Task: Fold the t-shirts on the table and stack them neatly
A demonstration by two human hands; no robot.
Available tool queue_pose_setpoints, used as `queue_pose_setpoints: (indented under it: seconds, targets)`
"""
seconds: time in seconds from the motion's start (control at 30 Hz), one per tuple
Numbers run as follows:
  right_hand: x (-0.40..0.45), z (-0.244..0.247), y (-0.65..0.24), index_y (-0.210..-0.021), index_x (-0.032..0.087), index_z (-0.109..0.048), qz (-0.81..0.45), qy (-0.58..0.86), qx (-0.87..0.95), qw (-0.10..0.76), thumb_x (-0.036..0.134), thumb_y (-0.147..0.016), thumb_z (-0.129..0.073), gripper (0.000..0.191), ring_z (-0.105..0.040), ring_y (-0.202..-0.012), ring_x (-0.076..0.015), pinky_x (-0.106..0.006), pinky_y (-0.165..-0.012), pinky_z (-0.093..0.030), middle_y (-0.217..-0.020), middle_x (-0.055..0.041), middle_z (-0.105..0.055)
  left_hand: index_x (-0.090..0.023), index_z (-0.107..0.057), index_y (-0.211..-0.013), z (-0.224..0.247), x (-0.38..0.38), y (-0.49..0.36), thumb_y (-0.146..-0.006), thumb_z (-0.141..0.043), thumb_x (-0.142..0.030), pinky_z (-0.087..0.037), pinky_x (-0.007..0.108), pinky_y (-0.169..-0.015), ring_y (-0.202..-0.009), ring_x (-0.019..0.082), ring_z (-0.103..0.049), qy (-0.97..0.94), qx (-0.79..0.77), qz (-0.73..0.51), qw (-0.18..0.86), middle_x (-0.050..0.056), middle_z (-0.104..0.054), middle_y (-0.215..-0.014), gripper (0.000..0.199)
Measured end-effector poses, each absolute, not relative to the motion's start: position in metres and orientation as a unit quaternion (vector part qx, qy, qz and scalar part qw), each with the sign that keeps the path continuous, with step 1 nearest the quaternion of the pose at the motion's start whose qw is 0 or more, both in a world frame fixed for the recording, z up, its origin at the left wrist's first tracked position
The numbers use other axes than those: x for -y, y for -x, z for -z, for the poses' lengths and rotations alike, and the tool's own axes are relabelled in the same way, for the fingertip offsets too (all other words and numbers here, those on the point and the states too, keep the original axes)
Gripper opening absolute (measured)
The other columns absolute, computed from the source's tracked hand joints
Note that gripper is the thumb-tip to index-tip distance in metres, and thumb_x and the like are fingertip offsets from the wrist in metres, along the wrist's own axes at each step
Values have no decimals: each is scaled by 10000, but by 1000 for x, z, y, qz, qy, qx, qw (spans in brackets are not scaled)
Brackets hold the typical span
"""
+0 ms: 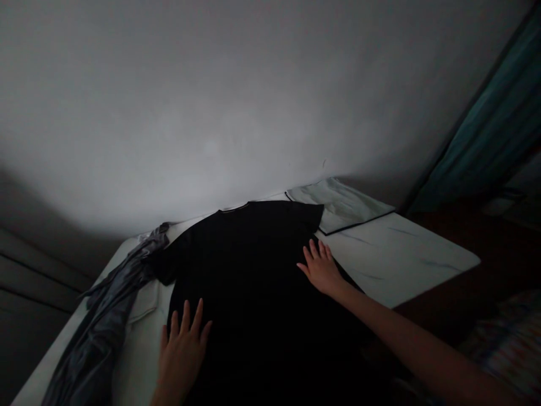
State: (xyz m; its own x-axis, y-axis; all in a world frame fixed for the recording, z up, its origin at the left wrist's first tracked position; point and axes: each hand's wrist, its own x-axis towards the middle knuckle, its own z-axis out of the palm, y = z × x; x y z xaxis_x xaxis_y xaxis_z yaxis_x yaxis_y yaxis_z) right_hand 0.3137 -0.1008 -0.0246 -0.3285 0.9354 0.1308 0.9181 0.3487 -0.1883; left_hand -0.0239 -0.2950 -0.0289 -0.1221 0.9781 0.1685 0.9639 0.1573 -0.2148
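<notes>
A black T-shirt (249, 265) lies spread on a white table, its neckline toward the wall and both short sleeves out to the sides. My left hand (181, 344) rests at the shirt's left side edge, fingers spread and pointing away from me. On the right side of the shirt, below the sleeve, my right hand (322, 268) lies flat with its fingers apart. Neither hand grips the cloth. The lower part of the shirt fades into darkness near me.
Crumpled grey clothing (114, 310) runs along the table's left side, beside a folded white cloth (146, 299). A pale cloth with dark edging (342, 203) lies at the back right of the table (406, 256). A wall (236, 101) rises behind; a teal curtain (486, 135) hangs right.
</notes>
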Motion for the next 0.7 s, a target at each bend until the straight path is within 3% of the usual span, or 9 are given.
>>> queue_pose_setpoints:
  seconds: [0.07,0.2,0.27,0.43,0.7]
  targets:
    - [132,23,-283,-1431,91,-428,-66,522,843,116,396,-964,-386,559,-157,-1442,-354,-566,-1158,-125,-1550,-180,-258,-226,-464,-1406,27,290,-12,-935,-327,-329,-363,601,-1051,-1345,367,-417,643,756,-12,124,119,-454,-1471,501]
    - [187,25,-218,-1471,139,-366,-129,395,900,129,278,-987,-282,510,-203,-1445,-243,-461,-1175,-193,-1556,-118,-272,-233,-315,-1477,26,265,-85,-933,-259,-188,-365,467,-1109,-1393,238,-370,694,714,50,77,57,-386,-1518,548]
    - [202,26,-207,-1479,167,-354,-139,383,902,139,297,-999,-270,505,-197,-1447,-235,-456,-1181,-178,-1560,-101,-266,-248,-277,-1488,27,263,-98,-939,-251,-183,-348,454,-1125,-1417,222,-323,703,705,64,68,40,-352,-1537,554]
    - [202,27,-259,-1489,308,-317,-109,431,884,142,540,-967,-358,573,-183,-1447,-285,-542,-1162,-168,-1580,-52,-216,-377,-294,-1464,35,301,-50,-947,-356,-420,-340,544,-1104,-1429,285,-292,687,719,60,90,-2,-307,-1558,522]
    - [195,53,-381,-1465,327,-367,-11,537,829,157,569,-938,-360,579,-255,-1426,-291,-553,-1126,-259,-1562,-36,-276,-477,-321,-1422,52,384,46,-894,-414,-359,-403,497,-1069,-1420,228,-320,650,751,62,100,-69,-480,-1450,548]
